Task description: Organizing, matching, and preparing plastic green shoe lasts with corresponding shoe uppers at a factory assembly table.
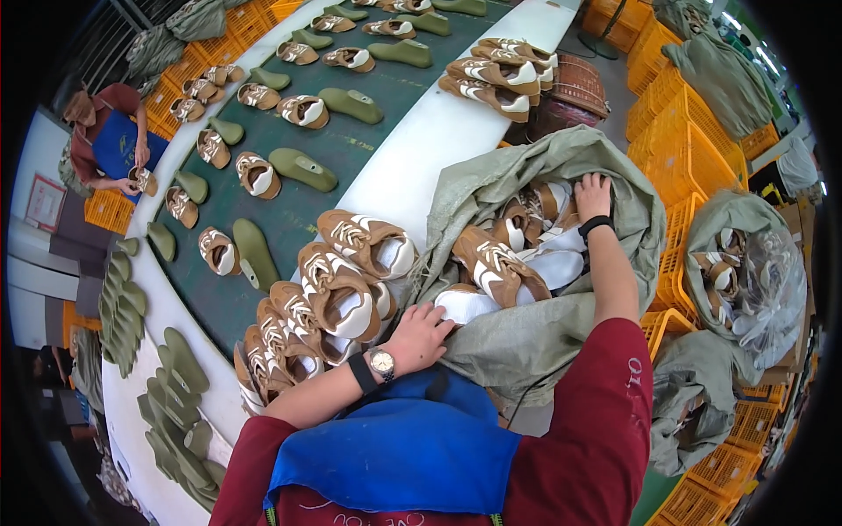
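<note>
A grey-green woven sack (631, 167) stands in front of me with its mouth folded open. Inside lie brown-and-white sneakers (495, 263), some with pale soles turned up. My right hand (593, 198) reaches into the sack at its far right side, fingers stretched over the shoes by the inner wall; the fingertips are partly hidden. At the near left rim, my left hand (420, 337) rests with its fingers apart, close to a white sole (465, 305). Just left of it, several brown sneakers (338, 289) stand packed together on the table edge.
The green conveyor belt (307, 188) carries rows of sneakers and olive shoe lasts (254, 254) between white edges (386, 175). More lasts (180, 394) lie left. Orange crates (680, 145) and another shoe sack (732, 263) line the right. A co-worker (114, 131) holds a shoe across the belt.
</note>
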Tool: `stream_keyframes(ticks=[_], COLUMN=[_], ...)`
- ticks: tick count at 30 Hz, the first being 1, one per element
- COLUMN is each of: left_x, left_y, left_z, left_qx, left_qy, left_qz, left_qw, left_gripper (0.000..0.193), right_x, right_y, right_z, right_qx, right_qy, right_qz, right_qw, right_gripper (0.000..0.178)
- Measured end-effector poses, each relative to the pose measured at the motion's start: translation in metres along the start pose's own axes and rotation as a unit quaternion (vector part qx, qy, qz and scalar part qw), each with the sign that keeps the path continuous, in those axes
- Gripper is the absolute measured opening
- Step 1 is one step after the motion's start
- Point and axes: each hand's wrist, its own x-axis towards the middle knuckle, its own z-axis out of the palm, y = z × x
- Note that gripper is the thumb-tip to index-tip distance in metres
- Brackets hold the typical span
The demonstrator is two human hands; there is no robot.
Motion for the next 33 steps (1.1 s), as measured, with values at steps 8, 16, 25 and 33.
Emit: stream_keyframes(ticks=[8, 16, 25, 33], left_x=[0.0, 0.002, 0.04, 0.033], left_y=[0.007, -0.004, 0.016, -0.007], left_z=[-0.006, -0.023, -0.092, -0.102], left_qx=[-0.004, -0.096, -0.768, -0.832], left_qy=[0.01, 0.09, -0.011, 0.138], left_qz=[0.001, 0.02, -0.09, -0.059], left_qw=[1.0, 0.991, 0.634, 0.534], left_gripper=[0.05, 0.04, 0.07, 0.025], right_x=[-0.007, -0.176, -0.295, -0.298], right_y=[0.012, 0.064, -0.012, -0.038], right_z=[0.036, -0.116, -0.19, -0.24], right_qx=[-0.001, 0.378, 0.646, 0.641], right_qy=[-0.126, 0.184, 0.312, 0.311], right_qz=[0.006, 0.066, 0.03, -0.026], right_qw=[0.992, 0.905, 0.697, 0.701], right_gripper=[0.028, 0.045, 0.061, 0.056])
